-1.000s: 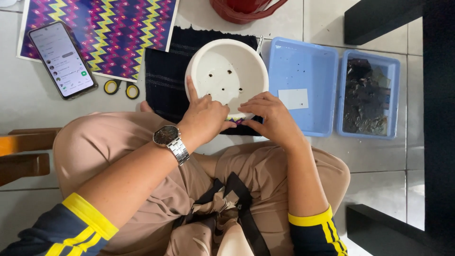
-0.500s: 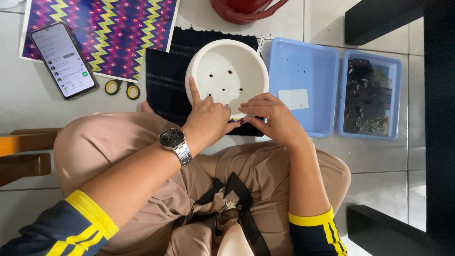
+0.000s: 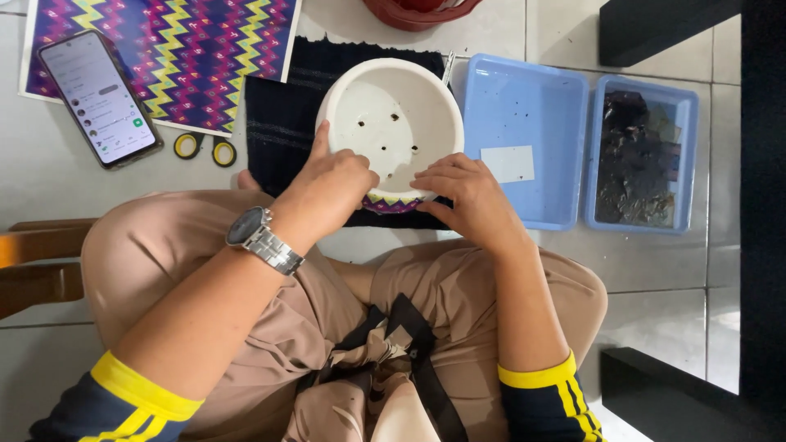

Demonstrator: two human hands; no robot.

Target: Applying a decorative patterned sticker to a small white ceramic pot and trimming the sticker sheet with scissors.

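— Near the frame's centre, what are the hands doing?
— Both are pressing a zigzag-patterned strip (image 3: 395,201) onto the white pot (image 3: 391,123)'s near rim; left hand (image 3: 332,187) is curling round it, right hand (image 3: 463,192) is pinching with bent fingers.
— Handling?
— Pot seems stiff, probably light; strip looks thin, floppy. Rim is giving the best grip.

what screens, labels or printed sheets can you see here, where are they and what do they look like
Phone: floor, upper left, overlapping the sheet's corner; dark slab, lit white screen with a list.
Patterned sheet: top left; rectangular, purple, yellow and blue zigzags.
Blank white label: inside the empty blue tray, right of the white pot.
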